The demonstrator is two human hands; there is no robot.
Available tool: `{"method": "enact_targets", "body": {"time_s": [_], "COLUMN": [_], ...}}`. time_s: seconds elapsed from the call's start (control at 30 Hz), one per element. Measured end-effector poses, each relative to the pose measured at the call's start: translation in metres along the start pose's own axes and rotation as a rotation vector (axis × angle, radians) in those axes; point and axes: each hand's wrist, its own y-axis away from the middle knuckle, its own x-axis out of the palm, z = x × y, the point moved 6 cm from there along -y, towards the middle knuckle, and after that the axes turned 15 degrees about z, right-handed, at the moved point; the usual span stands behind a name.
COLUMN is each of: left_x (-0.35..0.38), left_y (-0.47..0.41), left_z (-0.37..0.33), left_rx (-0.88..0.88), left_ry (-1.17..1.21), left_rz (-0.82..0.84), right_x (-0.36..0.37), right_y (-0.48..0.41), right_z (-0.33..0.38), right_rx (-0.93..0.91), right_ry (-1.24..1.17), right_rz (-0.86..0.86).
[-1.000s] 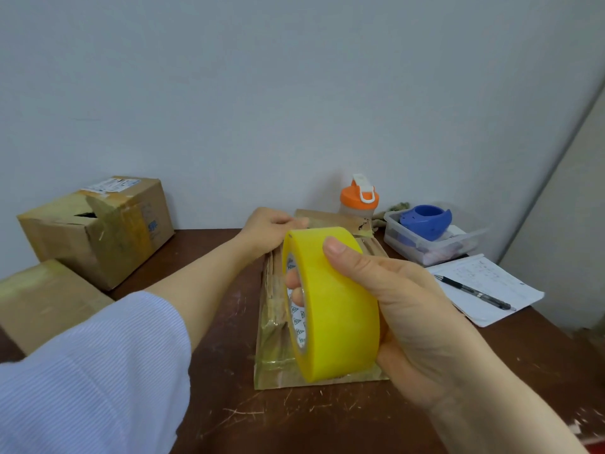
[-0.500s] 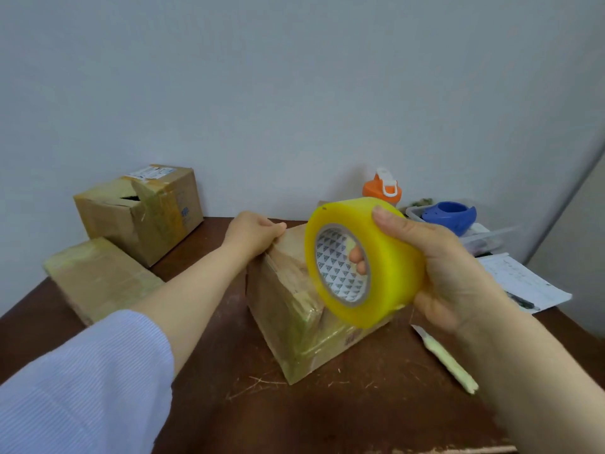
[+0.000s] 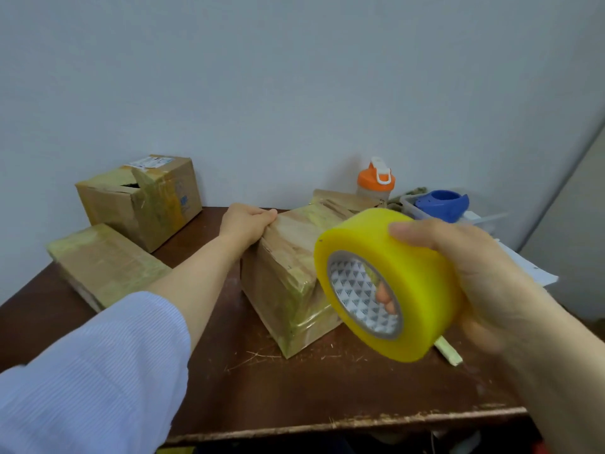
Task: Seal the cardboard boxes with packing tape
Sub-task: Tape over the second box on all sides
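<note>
The right hand (image 3: 474, 273) is gripping a fat roll of yellow packing tape (image 3: 415, 283), thumb lying over the outer band and fingertips (image 3: 383, 298) poking through the patterned core. It is holding the roll up in the air, right in front of a brown cardboard box (image 3: 288, 257) sitting mid-way across the dark wooden table (image 3: 294, 391). The left hand (image 3: 244, 222), reaching out of a pale blue striped sleeve (image 3: 91, 371), is clutching the box's far top corner, fingers curling over the edge. Glossy tape is showing round the box's near end.

Off to the left a flat taped cardboard parcel (image 3: 104, 263) is lying on the table. Behind it a cube-shaped cardboard box (image 3: 140, 204) is standing with a gap in its top. At the back right an orange-capped bottle (image 3: 375, 178) is standing beside a clear plastic tray (image 3: 484, 221) carrying a blue plastic dispenser (image 3: 440, 203). A pale yellowish stick (image 3: 448, 350) is lying just below the roll.
</note>
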Motion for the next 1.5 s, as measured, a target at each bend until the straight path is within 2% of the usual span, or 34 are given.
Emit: {"method": "enact_targets", "body": {"time_s": [0.17,0.47,0.6,0.63,0.73,0.8,0.9,0.93,1.1,1.27,1.37,1.5], "left_x": [0.0,0.002,0.002,0.002,0.011,0.034,0.071,0.076,0.077,0.111,0.097,0.059], "left_y": [0.001,0.003,0.007,0.007,0.01,0.015,0.032,0.035,0.051,0.084,0.069,0.043], "left_z": [-0.001,-0.005,-0.009,-0.013,-0.041,-0.05,-0.035,-0.033,-0.046,-0.04,-0.045,-0.04], "left_rx": [0.004,0.037,0.058,0.05,0.007,0.003,-0.036,-0.046,-0.093,0.097,0.023,-0.035], "left_ry": [-0.007,-0.004,-0.1,-0.22,-0.941,-1.148,-1.111,-1.109,-1.113,-1.142,-1.053,-1.153], "left_rz": [0.003,0.057,0.072,0.084,0.017,0.084,0.328,0.36,0.387,0.433,0.52,0.338], "right_x": [-0.001,-0.019,-0.021,-0.021,-0.016,-0.013,-0.012,-0.013,-0.014,-0.017,-0.017,-0.017], "right_y": [0.024,0.028,0.021,0.017,0.005,-0.001,-0.011,-0.013,-0.02,-0.024,-0.025,-0.025], "right_z": [-0.015,-0.07,-0.089,-0.093,-0.102,-0.105,-0.111,-0.113,-0.112,-0.115,-0.115,-0.118], "right_rx": [0.081,0.22,0.246,0.25,0.241,0.229,0.237,0.243,0.269,0.277,0.277,0.294], "right_ry": [0.086,0.021,0.012,-0.002,-0.035,-0.051,-0.072,-0.072,-0.115,-0.123,-0.138,-0.124], "right_rz": [0.025,-0.022,-0.014,-0.011,0.007,0.018,0.019,0.012,0.017,0.025,0.023,0.024]}}
